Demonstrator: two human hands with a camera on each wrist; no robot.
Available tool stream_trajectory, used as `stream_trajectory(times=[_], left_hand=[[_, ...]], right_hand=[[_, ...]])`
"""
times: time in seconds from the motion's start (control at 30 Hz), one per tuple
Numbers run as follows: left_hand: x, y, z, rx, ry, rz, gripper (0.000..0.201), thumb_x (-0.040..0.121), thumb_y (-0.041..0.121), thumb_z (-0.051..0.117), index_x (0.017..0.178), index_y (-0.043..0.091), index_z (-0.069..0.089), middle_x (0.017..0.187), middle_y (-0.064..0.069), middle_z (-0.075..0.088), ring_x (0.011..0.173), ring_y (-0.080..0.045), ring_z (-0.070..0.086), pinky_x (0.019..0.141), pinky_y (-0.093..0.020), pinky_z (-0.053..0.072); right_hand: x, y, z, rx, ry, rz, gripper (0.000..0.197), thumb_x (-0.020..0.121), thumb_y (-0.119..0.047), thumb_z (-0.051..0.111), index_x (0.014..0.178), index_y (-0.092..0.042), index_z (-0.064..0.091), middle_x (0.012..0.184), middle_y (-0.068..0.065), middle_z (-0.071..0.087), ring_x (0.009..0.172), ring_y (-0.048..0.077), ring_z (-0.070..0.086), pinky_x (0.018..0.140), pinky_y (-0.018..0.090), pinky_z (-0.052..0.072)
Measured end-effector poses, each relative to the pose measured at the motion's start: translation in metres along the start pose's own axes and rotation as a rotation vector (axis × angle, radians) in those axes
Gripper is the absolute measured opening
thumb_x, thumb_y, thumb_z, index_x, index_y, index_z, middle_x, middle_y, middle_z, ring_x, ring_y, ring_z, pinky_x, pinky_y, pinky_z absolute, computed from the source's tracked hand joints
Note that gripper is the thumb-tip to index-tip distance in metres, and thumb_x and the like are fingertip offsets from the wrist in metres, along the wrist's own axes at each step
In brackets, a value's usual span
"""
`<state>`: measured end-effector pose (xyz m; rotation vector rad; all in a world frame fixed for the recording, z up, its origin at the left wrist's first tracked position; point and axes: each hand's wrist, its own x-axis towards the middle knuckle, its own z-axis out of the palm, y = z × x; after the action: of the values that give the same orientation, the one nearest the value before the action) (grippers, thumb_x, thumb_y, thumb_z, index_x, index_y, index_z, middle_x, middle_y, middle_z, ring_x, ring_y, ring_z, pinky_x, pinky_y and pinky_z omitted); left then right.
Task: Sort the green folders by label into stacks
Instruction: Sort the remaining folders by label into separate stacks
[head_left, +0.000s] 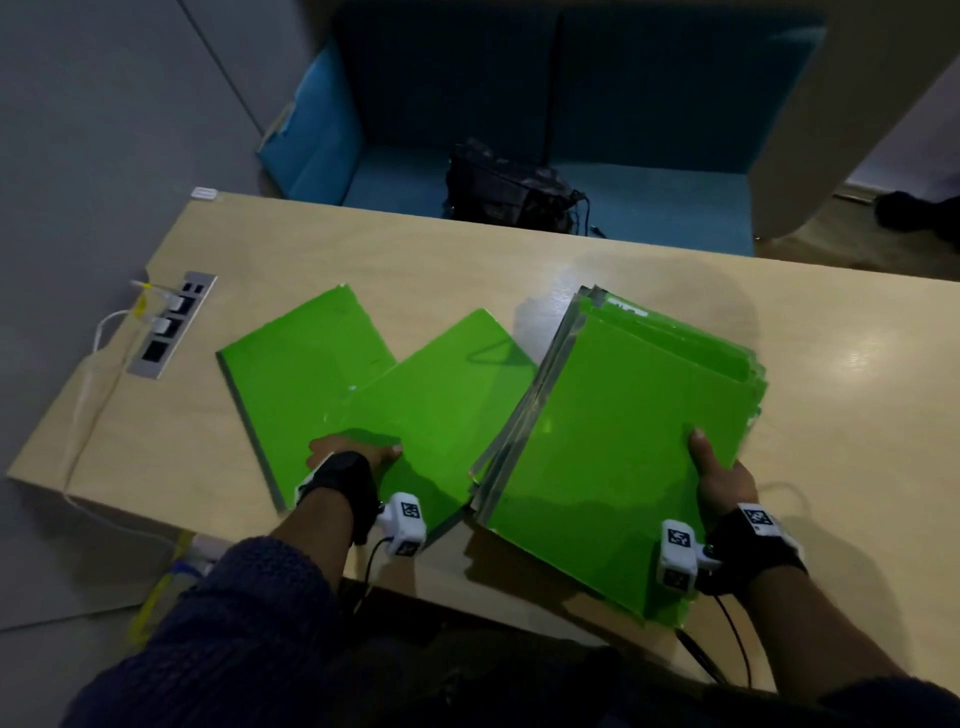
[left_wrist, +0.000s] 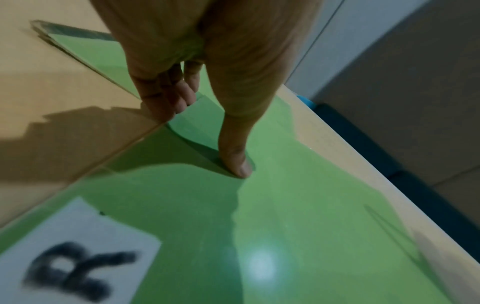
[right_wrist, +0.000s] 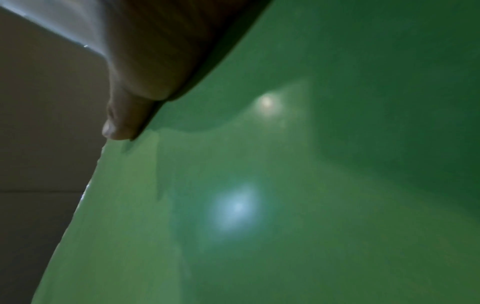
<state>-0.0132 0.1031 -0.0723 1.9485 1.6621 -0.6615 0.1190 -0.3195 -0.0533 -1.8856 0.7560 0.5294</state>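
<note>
Two green folders lie overlapping on the wooden table (head_left: 831, 338): one at the left (head_left: 296, 364), one in the middle (head_left: 447, 384). My left hand (head_left: 353, 452) pinches the middle folder (left_wrist: 311, 205) at its near corner, thumb (left_wrist: 236, 160) on top and fingers (left_wrist: 166, 98) curled at its edge. A white label (left_wrist: 78, 246) with a blurred black letter, seemingly "R", sits on it. At the right my right hand (head_left: 719, 478) grips a thick stack of green folders (head_left: 623, 415) by its right edge, thumb (right_wrist: 122, 123) on the top folder (right_wrist: 285, 185). Its fingers are hidden below.
A metal socket panel (head_left: 171, 322) with white plugs and a trailing cable sits at the table's left end. Behind the far edge is a blue sofa (head_left: 649, 104) with a black bag (head_left: 509, 192) on it. A white label (head_left: 628, 310) peeks from the stack's far end.
</note>
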Motion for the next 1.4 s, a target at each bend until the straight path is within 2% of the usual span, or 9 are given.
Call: stream_trajectory(times=[0.1,0.3,0.57,0.8,0.97,1.1,1.2,1.27,1.4], left_hand=[[-0.001,-0.002,-0.006,-0.134,-0.028,-0.014,0.117,0.058,0.053,0.088,0.145,-0.004,0.034,0.148,-0.022,0.044,0.128,-0.038,0.051,0.104,-0.047,0.047],[-0.017,0.002,-0.018,-0.488,-0.106,0.070,0.107,0.085,0.017,0.074,0.152,0.001,-0.009,0.159,-0.022,0.021,0.140,-0.037,0.036,0.113,-0.046,0.035],[-0.011,0.031,-0.160,-0.649,0.255,0.654,0.049,0.091,0.004,0.062,0.127,0.025,0.036,0.108,-0.014,0.063,0.079,-0.024,0.060,0.067,-0.030,0.051],[0.036,0.051,-0.233,-0.187,0.383,0.798,0.061,0.090,0.007,0.063,0.147,0.018,0.043,0.148,-0.008,0.049,0.134,-0.025,0.048,0.111,-0.030,0.034],[0.068,0.039,-0.204,0.029,0.634,0.830,0.077,0.090,0.022,0.064,0.155,0.019,0.023,0.151,-0.025,0.031,0.135,-0.046,0.033,0.112,-0.047,0.029],[0.070,-0.002,-0.151,-0.334,0.703,0.398,0.090,0.085,0.036,0.068,0.154,0.014,0.015,0.157,-0.021,0.017,0.143,-0.039,0.022,0.112,-0.049,0.027],[0.059,-0.036,-0.099,-0.351,0.316,-0.134,0.100,0.081,0.062,0.060,0.153,0.006,0.017,0.160,-0.018,0.017,0.147,-0.035,0.017,0.116,-0.047,0.020],[0.045,-0.044,-0.073,-0.307,0.132,-0.247,0.111,0.076,0.074,0.058,0.150,0.000,0.020,0.155,-0.022,0.024,0.144,-0.036,0.024,0.115,-0.046,0.025],[0.042,-0.033,-0.054,-0.360,0.123,-0.258,0.115,0.067,0.062,0.076,0.147,0.003,0.018,0.150,-0.022,0.025,0.137,-0.040,0.033,0.109,-0.051,0.034]], right_hand=[[-0.004,0.000,0.003,0.024,-0.014,-0.019,0.074,0.088,-0.057,0.062,0.139,-0.003,0.053,0.136,0.023,0.059,0.117,0.040,0.058,0.088,0.037,0.043],[-0.006,-0.010,0.006,-0.031,-0.005,-0.049,0.101,0.071,-0.079,0.060,0.139,-0.005,0.052,0.137,0.024,0.058,0.111,0.042,0.059,0.094,0.048,0.047],[-0.029,-0.045,0.036,0.010,-0.076,-0.164,0.067,0.094,-0.052,0.056,0.139,-0.003,0.054,0.134,0.026,0.058,0.095,0.031,0.055,0.067,0.029,0.041],[-0.041,-0.071,0.098,-0.096,-0.169,-0.272,0.097,0.063,-0.085,0.058,0.126,-0.011,0.063,0.116,0.016,0.066,0.095,0.031,0.059,0.086,0.038,0.045],[-0.030,-0.053,0.111,-0.172,-0.120,-0.194,0.072,0.086,-0.063,0.061,0.131,-0.007,0.059,0.129,0.022,0.063,0.100,0.035,0.058,0.090,0.041,0.045],[-0.030,-0.049,0.110,-0.172,-0.095,-0.160,0.072,0.087,-0.060,0.061,0.132,-0.004,0.059,0.129,0.024,0.062,0.098,0.036,0.057,0.083,0.037,0.042],[-0.029,-0.052,0.113,-0.174,-0.109,-0.164,0.093,0.068,-0.083,0.059,0.123,-0.008,0.064,0.110,0.023,0.068,0.082,0.031,0.058,0.072,0.035,0.045],[-0.023,-0.050,0.111,-0.209,-0.094,-0.155,0.110,0.049,-0.096,0.054,0.115,-0.009,0.066,0.087,0.016,0.066,0.070,0.028,0.059,0.061,0.032,0.046],[-0.020,-0.054,0.110,-0.258,-0.134,-0.144,0.084,0.071,-0.079,0.059,0.117,-0.010,0.064,0.105,0.023,0.065,0.077,0.032,0.060,0.069,0.037,0.048]])
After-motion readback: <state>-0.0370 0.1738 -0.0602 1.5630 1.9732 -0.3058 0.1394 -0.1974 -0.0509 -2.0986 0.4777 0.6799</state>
